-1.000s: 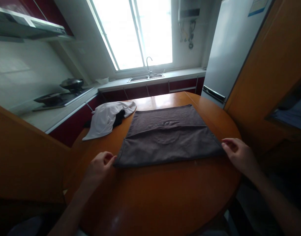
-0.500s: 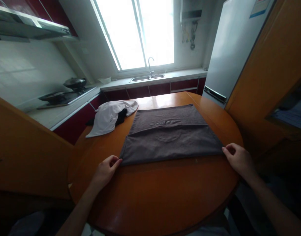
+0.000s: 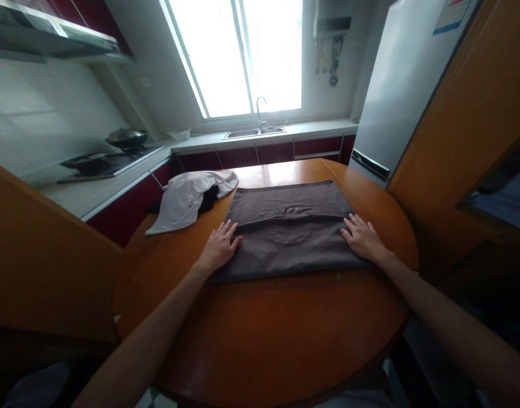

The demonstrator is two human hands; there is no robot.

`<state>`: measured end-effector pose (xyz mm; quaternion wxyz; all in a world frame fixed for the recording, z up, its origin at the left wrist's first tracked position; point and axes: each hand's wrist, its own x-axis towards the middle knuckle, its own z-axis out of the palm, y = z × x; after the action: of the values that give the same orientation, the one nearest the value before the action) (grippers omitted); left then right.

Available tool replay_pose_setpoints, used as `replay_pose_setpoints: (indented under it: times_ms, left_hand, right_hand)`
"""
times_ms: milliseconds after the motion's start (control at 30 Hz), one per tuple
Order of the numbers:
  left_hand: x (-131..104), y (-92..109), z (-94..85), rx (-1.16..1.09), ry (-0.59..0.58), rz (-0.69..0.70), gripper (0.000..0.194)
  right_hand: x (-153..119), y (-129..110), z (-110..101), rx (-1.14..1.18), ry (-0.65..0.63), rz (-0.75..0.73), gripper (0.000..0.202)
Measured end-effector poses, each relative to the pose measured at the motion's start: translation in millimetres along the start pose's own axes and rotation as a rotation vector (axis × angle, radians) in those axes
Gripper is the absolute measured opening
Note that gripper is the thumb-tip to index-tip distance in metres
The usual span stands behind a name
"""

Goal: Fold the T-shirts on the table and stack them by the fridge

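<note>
A dark grey cloth [image 3: 285, 243] lies flat on the round wooden table [image 3: 285, 340], with a crease running across its middle and a raised print just beyond it. My left hand [image 3: 221, 245] rests on the cloth's left edge, fingers spread. On the right edge lies my right hand [image 3: 362, 237], its fingers also apart and pointing away from me. Neither hand grips the fabric. The cloth's near edge runs straight between my forearms.
A white garment [image 3: 183, 198] and a black one [image 3: 208, 199] lie bunched at the table's back left. Beyond are a sink [image 3: 254, 133], a stove with pans [image 3: 126, 139] and a fridge [image 3: 400, 85] at the right.
Both hands have let go of the cloth's near corners. They have moved forward and inward onto its side edges, and their fingers have opened. The cloth has hardly moved.
</note>
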<state>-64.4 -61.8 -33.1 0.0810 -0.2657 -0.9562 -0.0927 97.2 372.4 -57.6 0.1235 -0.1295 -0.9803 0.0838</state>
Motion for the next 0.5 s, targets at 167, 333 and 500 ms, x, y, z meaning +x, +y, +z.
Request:
replay_pose_setpoints:
  times_ms: [167,333,500]
  left_hand:
    - [0.2,-19.1,8.4,0.082,-0.08,-0.043,0.061]
    - [-8.1,21.7,-7.3,0.065,0.077,0.064,0.058]
    - [-29.3,69.9,5.6,-0.054,-0.096,0.29,0.062]
  right_hand:
    - [1.7,14.7,14.0,-0.04,-0.057,0.023,0.062]
    - [-6.1,-23.4,-4.7,-0.071,0.155,-0.028,0.054]
    - [-24.4,-87.0,-7.1,0.039,0.09,-0.397,0.056]
